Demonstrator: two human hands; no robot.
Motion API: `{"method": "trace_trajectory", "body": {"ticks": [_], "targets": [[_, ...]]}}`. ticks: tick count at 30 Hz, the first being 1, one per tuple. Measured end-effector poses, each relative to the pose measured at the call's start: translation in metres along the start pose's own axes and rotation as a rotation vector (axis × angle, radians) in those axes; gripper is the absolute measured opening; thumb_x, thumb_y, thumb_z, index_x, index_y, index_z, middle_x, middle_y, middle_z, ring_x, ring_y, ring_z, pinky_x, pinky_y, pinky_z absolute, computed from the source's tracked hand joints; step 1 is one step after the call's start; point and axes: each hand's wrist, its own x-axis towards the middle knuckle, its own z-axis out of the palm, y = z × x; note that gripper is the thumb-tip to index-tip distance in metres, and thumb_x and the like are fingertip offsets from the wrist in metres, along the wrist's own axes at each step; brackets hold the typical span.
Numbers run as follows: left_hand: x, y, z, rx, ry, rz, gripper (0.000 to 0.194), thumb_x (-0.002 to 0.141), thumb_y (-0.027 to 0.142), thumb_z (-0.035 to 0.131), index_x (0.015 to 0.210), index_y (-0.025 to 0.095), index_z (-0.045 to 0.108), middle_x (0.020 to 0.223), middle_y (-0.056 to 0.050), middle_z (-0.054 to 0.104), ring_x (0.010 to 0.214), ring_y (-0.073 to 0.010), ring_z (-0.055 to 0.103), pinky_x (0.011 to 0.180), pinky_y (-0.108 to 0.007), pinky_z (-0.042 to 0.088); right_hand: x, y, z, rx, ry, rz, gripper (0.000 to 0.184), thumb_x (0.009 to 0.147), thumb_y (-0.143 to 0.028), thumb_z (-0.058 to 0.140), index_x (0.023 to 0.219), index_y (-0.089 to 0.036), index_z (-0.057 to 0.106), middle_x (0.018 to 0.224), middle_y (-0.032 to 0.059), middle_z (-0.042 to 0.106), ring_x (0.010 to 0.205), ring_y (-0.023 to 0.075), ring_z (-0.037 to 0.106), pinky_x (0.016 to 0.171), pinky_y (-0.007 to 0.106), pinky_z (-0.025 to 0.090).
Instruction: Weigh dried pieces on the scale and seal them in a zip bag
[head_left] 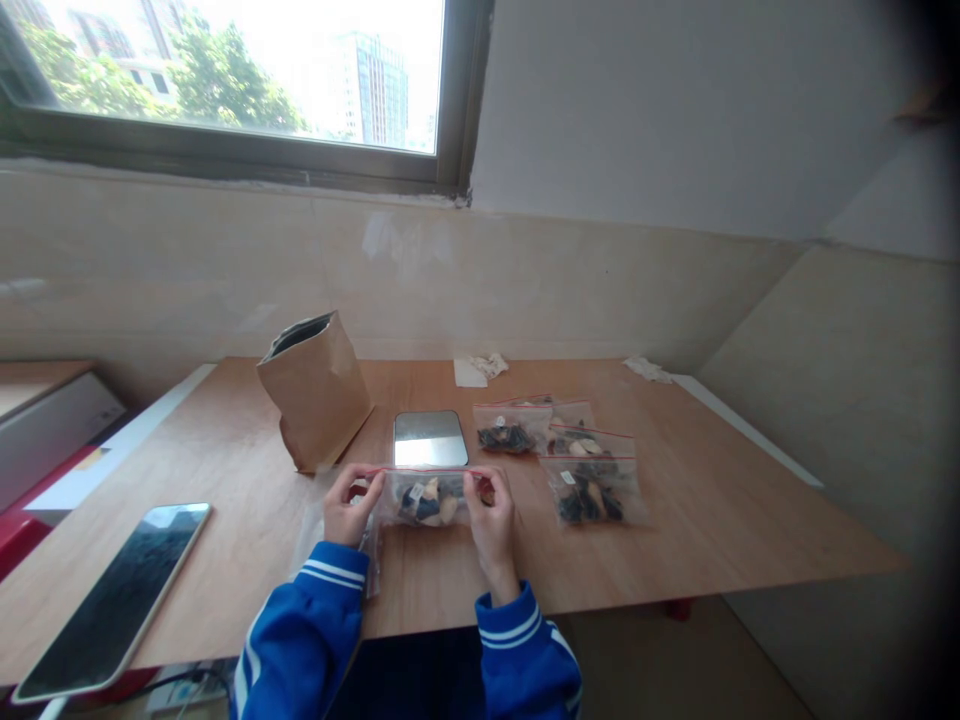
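Note:
I hold a small clear zip bag [427, 497] with a red seal strip, filled with dark and pale pieces, just above the wooden table [712, 520]. My left hand [349, 505] pinches its top left corner, fingers closed. At the top right corner my right hand [491, 515] pinches the seal, fingers closed too. Both sleeves are blue with white stripes. Three more filled zip bags [592, 485] lie to the right of my hands.
An open brown paper bag [315, 390] stands at the back left. A small scale with a shiny plate [430, 438] sits just behind the held bag. A tablet [120, 595] lies at the front left. Crumpled paper scraps [480, 368] lie near the wall.

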Motion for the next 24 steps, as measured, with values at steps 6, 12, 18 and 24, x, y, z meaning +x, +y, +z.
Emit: {"method": "trace_trajectory", "body": {"ticks": [6, 12, 18, 24], "targets": [[0.0023, 0.0058, -0.0002, -0.073, -0.093, -0.057, 0.028, 0.075, 0.044, 0.064, 0.078, 0.016, 0.062, 0.073, -0.002, 0.061, 0.070, -0.0154, 0.058, 0.063, -0.024, 0.047, -0.0030, 0.0069, 0.0014, 0.116, -0.061, 0.159, 0.027, 0.085, -0.044, 0.055, 0.091, -0.018, 0.059, 0.086, 0.0044, 0.064, 0.081, 0.0176, 0.060, 0.075, 0.031, 0.049], [0.0030, 0.0084, 0.0014, -0.122, -0.163, -0.069, 0.032, 0.074, 0.047, 0.064, 0.082, 0.016, 0.064, 0.079, -0.003, 0.065, 0.078, -0.0182, 0.061, 0.070, -0.027, 0.048, -0.0029, 0.0073, 0.0039, 0.255, -0.108, 0.281, 0.034, 0.078, -0.046, 0.064, 0.097, -0.019, 0.059, 0.088, 0.0044, 0.067, 0.080, 0.0178, 0.064, 0.074, 0.031, 0.051], [0.0011, 0.0047, 0.0025, -0.101, -0.155, -0.107, 0.028, 0.072, 0.041, 0.070, 0.083, 0.016, 0.064, 0.077, -0.003, 0.065, 0.073, -0.0161, 0.061, 0.068, -0.026, 0.047, -0.0005, 0.0060, 0.0063, 0.304, -0.197, 0.308, 0.034, 0.078, -0.047, 0.064, 0.091, -0.016, 0.067, 0.087, 0.0074, 0.071, 0.083, 0.0205, 0.067, 0.072, 0.032, 0.053], [0.0016, 0.0061, 0.0013, -0.061, -0.138, -0.081, 0.028, 0.072, 0.041, 0.069, 0.081, 0.015, 0.064, 0.075, -0.002, 0.065, 0.071, -0.0161, 0.061, 0.066, -0.025, 0.048, 0.0002, 0.0061, 0.0057, 0.247, -0.139, 0.278, 0.035, 0.076, -0.047, 0.066, 0.088, -0.014, 0.069, 0.083, 0.0074, 0.072, 0.079, 0.0205, 0.067, 0.074, 0.033, 0.053]]}}
